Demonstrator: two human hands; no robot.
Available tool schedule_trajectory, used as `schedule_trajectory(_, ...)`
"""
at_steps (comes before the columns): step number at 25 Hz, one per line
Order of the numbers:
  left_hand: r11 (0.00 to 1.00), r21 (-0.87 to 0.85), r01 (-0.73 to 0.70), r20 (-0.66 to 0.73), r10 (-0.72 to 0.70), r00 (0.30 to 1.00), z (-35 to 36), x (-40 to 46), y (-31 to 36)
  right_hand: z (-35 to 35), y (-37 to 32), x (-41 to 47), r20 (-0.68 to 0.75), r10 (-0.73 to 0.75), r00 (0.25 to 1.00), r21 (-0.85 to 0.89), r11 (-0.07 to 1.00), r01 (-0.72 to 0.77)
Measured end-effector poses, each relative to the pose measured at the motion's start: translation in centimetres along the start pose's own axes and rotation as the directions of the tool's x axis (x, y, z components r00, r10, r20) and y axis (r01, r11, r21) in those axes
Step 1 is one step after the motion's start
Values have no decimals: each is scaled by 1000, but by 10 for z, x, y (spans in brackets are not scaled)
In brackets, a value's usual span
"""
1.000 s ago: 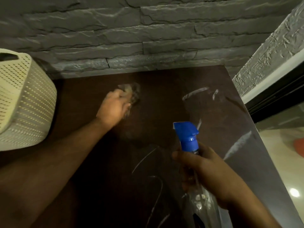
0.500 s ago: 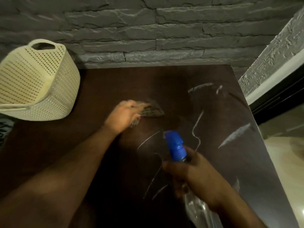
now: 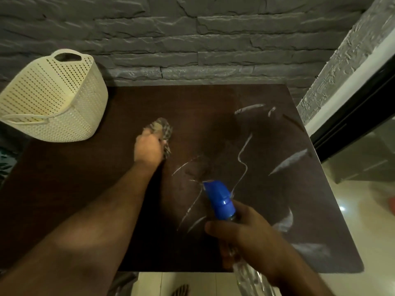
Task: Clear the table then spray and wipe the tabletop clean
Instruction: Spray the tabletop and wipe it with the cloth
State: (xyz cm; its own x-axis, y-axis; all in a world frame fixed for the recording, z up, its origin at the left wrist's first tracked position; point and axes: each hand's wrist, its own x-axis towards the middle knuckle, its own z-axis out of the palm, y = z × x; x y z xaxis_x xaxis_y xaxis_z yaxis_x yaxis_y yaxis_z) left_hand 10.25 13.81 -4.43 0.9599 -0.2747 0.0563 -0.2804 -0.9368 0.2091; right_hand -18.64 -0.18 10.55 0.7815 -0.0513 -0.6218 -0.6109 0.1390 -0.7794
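Observation:
A dark brown tabletop (image 3: 213,116) fills the middle of the head view, streaked with wet marks on its right half. My left hand (image 3: 148,148) presses a crumpled checked cloth (image 3: 163,130) flat on the table near its centre. My right hand (image 3: 245,236) grips a clear spray bottle with a blue trigger head (image 3: 219,198), held above the table's near right part, nozzle pointing away from me.
A cream perforated plastic basket (image 3: 55,101) stands on the table's far left corner. A grey stone wall (image 3: 192,39) runs behind the table. A dark-framed glass door (image 3: 352,124) and light tiled floor (image 3: 363,221) lie to the right.
My left hand with the cloth swept right, then back left and farther from me. The view pulled back, bringing the whole basket and the table's near edge into sight.

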Motion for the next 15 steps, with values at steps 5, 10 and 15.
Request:
schedule_trajectory(5,581,-144,-801,149,813,563,12,-39,35,-24,0,2,-301,30,953,108,994,3)
schedule_trajectory(10,1000,-10,-16,-20,16,1000,-4,22,5,-18,-7,5,-241,18,970,23,1000,-13)
schedule_trajectory(15,327,-173,-929,190,936,295,8,-51,73,-10,-9,7,-259,58,964,179,984,-11)
